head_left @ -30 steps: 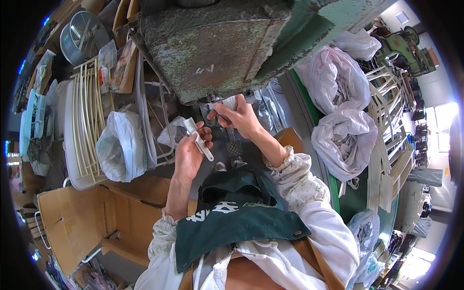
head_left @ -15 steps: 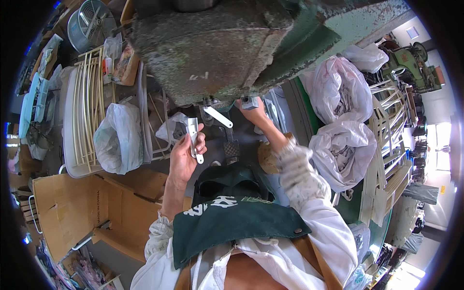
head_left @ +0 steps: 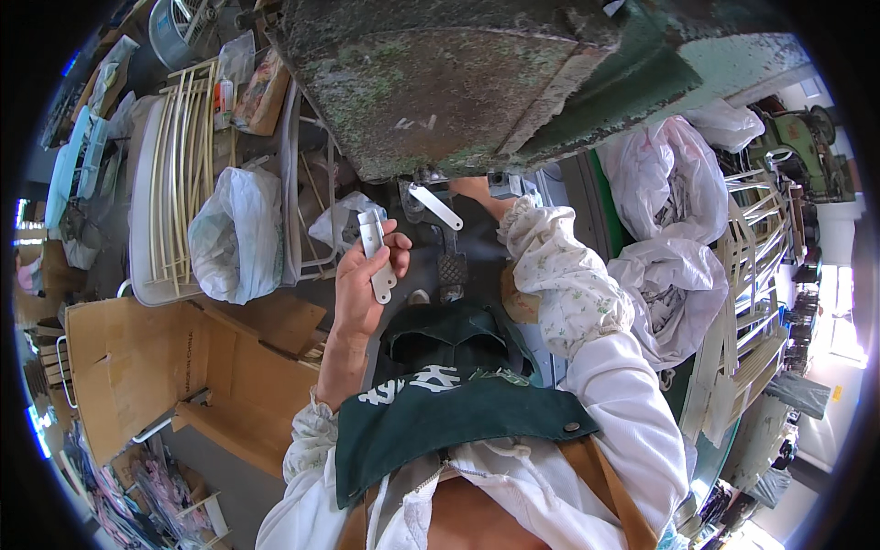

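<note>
My left hand (head_left: 364, 286) is closed around a white metal bracket (head_left: 372, 236), a narrow channel-like piece with a rounded, holed tab at its lower end. Its thumb lies across the piece. To the right, a flat white metal strip (head_left: 436, 207) with a hole near its tip sticks out from under the front of a large worn green machine (head_left: 440, 101). My right hand (head_left: 471, 188) reaches under the machine's lower edge, beside a small metal block (head_left: 500, 181). The fingers of that hand are hidden, so I cannot see what they touch.
Below the machine is a ridged foot pedal (head_left: 452, 269). An opened cardboard box (head_left: 137, 367) stands on the left, near a white bag (head_left: 236, 234) and a tub of long pale strips (head_left: 186, 174). On the right are two plastic bags (head_left: 655, 165) of metal parts and stacked pale bars (head_left: 747, 302).
My right hand has gone further under the machine and is now mostly hidden. The bracket in my left hand has turned, and its lower tab now shows wider. The whole view has shifted slightly.
</note>
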Demonstrator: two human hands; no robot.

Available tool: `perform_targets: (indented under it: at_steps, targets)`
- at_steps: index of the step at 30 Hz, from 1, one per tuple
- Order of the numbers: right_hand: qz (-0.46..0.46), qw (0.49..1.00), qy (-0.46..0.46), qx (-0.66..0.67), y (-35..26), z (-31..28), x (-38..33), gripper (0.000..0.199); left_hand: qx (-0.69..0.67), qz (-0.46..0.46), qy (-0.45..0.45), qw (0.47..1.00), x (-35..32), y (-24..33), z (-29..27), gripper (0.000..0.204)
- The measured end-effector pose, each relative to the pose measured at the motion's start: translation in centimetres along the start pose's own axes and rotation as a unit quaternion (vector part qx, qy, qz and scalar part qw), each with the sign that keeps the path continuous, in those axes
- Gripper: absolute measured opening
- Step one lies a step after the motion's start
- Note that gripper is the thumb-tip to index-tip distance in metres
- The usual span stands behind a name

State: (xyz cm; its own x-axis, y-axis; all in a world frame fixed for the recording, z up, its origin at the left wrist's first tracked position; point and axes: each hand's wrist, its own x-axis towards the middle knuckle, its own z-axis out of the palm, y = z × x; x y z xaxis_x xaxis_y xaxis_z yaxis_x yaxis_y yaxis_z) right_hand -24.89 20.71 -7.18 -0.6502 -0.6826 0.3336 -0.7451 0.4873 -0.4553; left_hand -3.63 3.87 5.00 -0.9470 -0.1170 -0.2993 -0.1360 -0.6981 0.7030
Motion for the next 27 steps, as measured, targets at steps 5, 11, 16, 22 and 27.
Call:
perform_targets:
  at_steps: [5,11,16,22,27]
  targets:
    - [0.015,0.999,-0.010,0.031,0.0,-0.6,0.3,0.026,0.252,-0.069,0.039,0.965,0.5,1.3,-0.9,0.035]
    - [0.172,0.927,0.015,0.332,-1.5,-4.3,-1.0,0.030,-0.007,-0.053,0.004,0.999,2.5,0.1,-1.0,0.036]
    - [0.236,0.827,0.021,0.509,-12.0,-9.2,0.2,0.019,0.107,-0.015,0.020,0.994,1.8,0.5,-1.6,0.024]
    - [0.223,0.836,0.029,0.500,-11.9,-9.7,0.3,0.014,0.158,0.062,0.027,0.985,2.4,0.4,-0.4,0.019]
    - [0.257,0.847,0.011,0.466,-11.4,-8.7,0.7,0.016,0.126,0.117,0.046,0.984,2.7,0.6,0.5,0.019]
